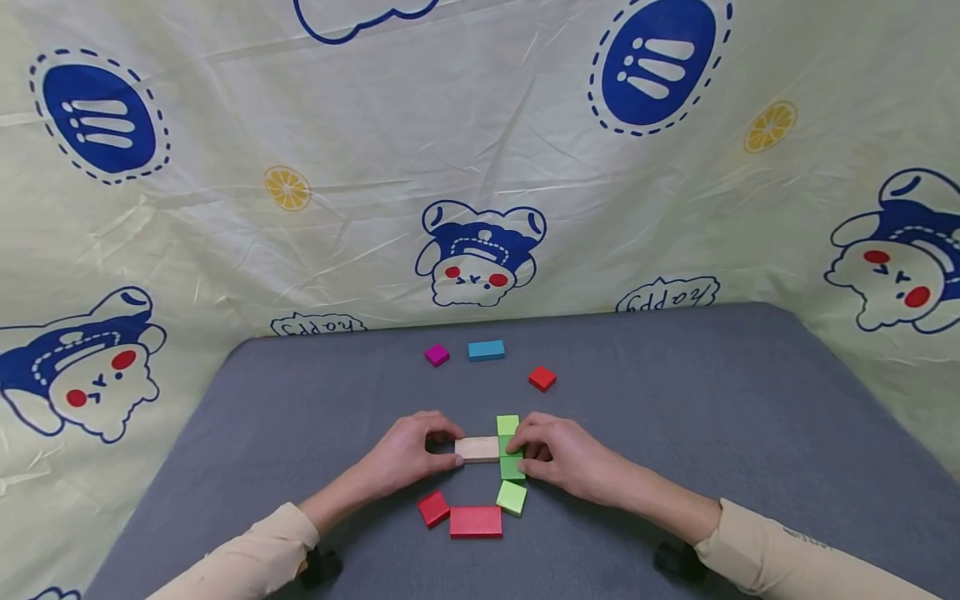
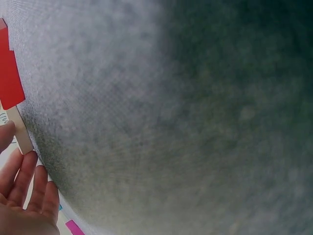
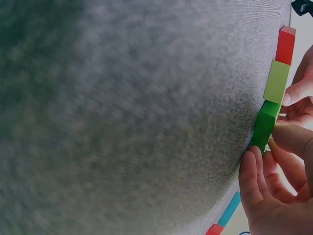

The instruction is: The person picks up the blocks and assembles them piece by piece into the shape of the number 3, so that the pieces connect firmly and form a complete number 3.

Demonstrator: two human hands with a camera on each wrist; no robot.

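A plain wooden block lies flat on the table, its right end against a column of green blocks. My left hand pinches the left end of the wooden block between thumb and fingers. From the right, my right hand holds the green blocks with thumb and fingertips, hiding part of them. A light green block tops the column at its far end. Another light green block sits turned at the near end. In the right wrist view, the thumb presses beside a green block.
Nearer me lie a long red block and a tilted red block. Farther off are a magenta block, a blue block and a small red block. A printed cloth hangs behind the grey table.
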